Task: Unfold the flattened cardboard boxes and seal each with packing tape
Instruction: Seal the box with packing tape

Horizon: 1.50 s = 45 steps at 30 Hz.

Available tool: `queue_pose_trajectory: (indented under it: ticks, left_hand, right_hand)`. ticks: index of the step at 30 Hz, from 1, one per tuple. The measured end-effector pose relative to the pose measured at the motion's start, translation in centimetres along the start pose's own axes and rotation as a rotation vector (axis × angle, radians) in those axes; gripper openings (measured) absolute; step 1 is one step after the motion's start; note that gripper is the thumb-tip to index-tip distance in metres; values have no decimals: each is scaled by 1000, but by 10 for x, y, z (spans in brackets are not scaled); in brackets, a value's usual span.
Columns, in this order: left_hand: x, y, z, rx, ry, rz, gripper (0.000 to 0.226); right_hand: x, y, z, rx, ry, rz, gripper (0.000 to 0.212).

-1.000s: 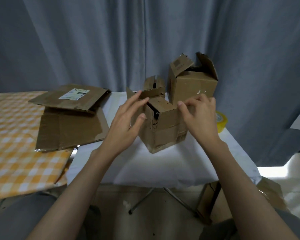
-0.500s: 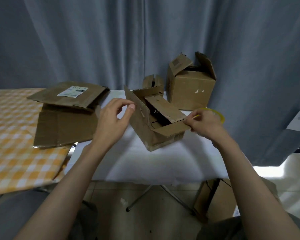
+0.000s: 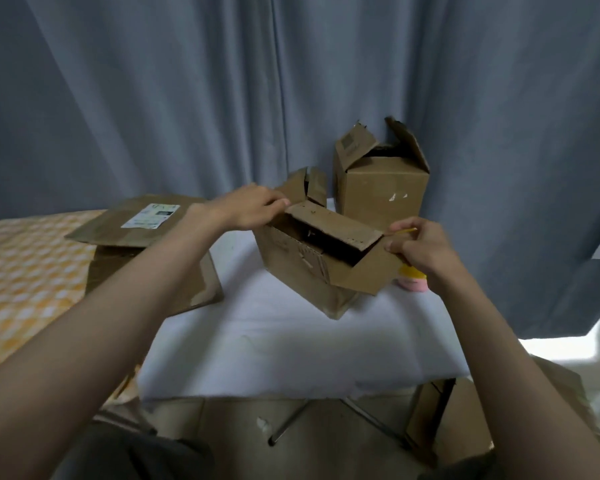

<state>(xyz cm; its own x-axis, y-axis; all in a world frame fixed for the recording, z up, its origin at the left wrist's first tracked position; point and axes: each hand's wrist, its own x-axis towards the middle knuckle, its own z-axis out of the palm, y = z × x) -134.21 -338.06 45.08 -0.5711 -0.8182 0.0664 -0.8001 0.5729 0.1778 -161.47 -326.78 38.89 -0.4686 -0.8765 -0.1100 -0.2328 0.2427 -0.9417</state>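
Box at the centre of the white table, tilted, its top open. Left hand grips the box's far-left top edge; right hand pinches the right flap. Second box, flaps up, stands at the far edge. Flattened boxes lie at the left edge. Tape roll lies near the right edge, largely hidden.
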Motion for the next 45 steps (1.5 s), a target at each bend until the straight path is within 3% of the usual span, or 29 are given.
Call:
queue_pose_trajectory:
  ticks: [3,6,8,12,15,18,21,24,27,29,31,34,37,40,43,45]
  left_hand:
    - [-5,-19,-7,-65,-38,-93,76]
    - [-15,-35,-3,-270,-67,-187,84]
    - [-17,-44,1,-290,-47,-148,91]
    - [-11,-43,13,-338,88,-116,65]
    - [-5,-35,14,-373,154,-99,58]
    - [7,-30,8,-268,159,-44,44]
    - [15,-25,3,-145,78,-25,55]
    - [17,-27,2,-103,42,-33,77]
    - [17,-33,5,-147,55,-58,113]
    - [18,-38,10,-178,68,-62,125]
    - [20,-44,13,-211,84,-63,131]
    - [24,-48,17,-271,137,-58,132]
    - [28,-41,25,-263,235,-48,118]
    - [34,-26,37,-182,391,-49,96]
    - [43,-14,53,-109,479,-43,90]
    - [48,-8,63,-87,496,-51,90]
  right_hand:
    - [13,1,-7,-9,32,-27,29]
    - [21,3,-7,23,58,-5,32]
    - [24,3,-2,53,84,-3,31]
    - [20,-3,8,204,126,-44,22]
    - [18,-3,11,175,119,-61,23]
    - [22,2,9,-272,127,-122,34]
    - [20,-2,9,-737,116,-178,42]
    - [22,-10,17,-865,21,-180,63]
    - [28,-16,23,-966,70,-226,53]
    - [35,-19,19,-886,111,-178,46]
    - [45,-21,11,-752,106,-90,52]
    - [58,-23,-1,-395,5,60,40]
    - [61,-24,-8,-71,-114,236,17]
    - [68,-18,-12,126,-213,365,12]
    - [71,-16,-14,370,-242,453,4]
    - [70,-16,-10,466,-231,451,13]
